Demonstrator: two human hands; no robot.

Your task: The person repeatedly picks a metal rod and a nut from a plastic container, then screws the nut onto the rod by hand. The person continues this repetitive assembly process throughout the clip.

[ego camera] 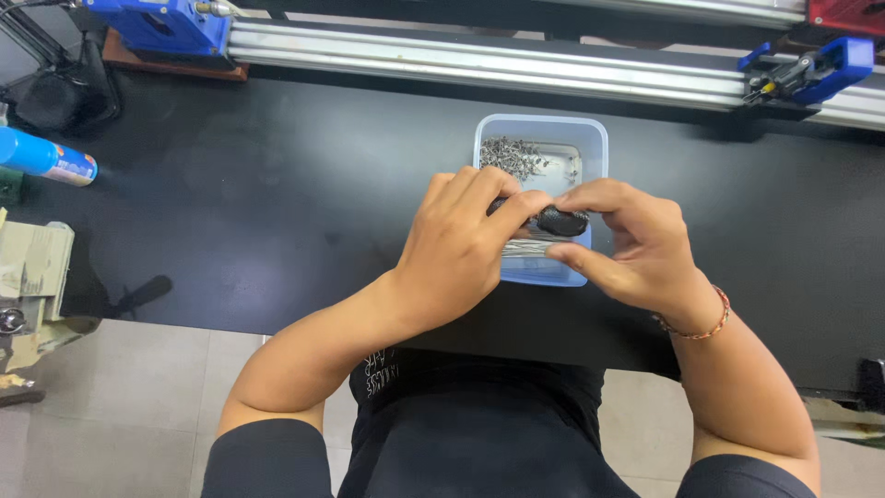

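Note:
Both my hands meet over a pale blue plastic tub [595,138] on the black table. My left hand [456,249] grips a small black oval part [560,221] from the left. My right hand [636,244] pinches the same part from the right, its thumb under a bundle of thin metal pieces [527,247] that lies just below the part. Several small grey metal bits [514,157] sit in the far half of the tub. Much of the black part is hidden by my fingers.
The black table [277,212] runs left and right of the tub. An aluminium rail [479,66] with blue fixtures [161,23] crosses the back edge. A blue spray can [46,159] lies at the far left, beside a cardboard piece [32,263].

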